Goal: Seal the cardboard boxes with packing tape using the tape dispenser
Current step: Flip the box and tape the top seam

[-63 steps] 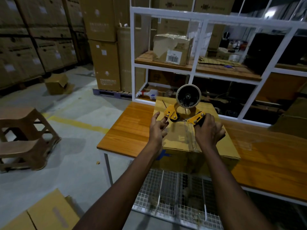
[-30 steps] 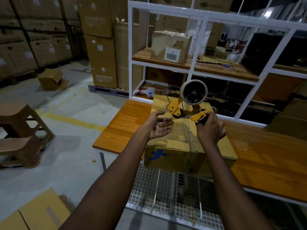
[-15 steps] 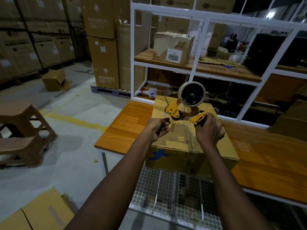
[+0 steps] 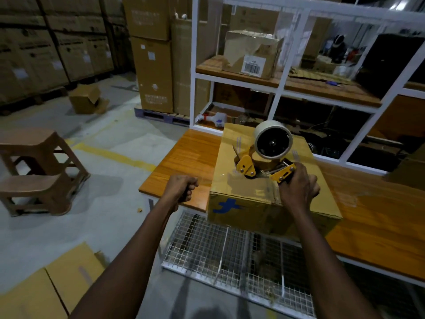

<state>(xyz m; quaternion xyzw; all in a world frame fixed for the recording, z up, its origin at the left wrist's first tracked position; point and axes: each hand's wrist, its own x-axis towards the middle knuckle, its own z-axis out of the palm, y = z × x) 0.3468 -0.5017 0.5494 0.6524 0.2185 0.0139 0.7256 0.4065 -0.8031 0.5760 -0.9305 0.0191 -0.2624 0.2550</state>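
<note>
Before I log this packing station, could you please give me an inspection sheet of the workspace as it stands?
surface: wooden table, bare wood beside the box.
job's things: cardboard box on the table; tape dispenser with tape roll held on its top.
clutter: spray bottle and torn labelled box on the shelves.
grippers: right hand grips the dispenser handle; left hand curled left of the box, contents unclear.
cables: thin wires seem to lie on the lower shelf.
surroundings: white shelving, stacked cartons, stool, flat cardboard on the floor.
</note>
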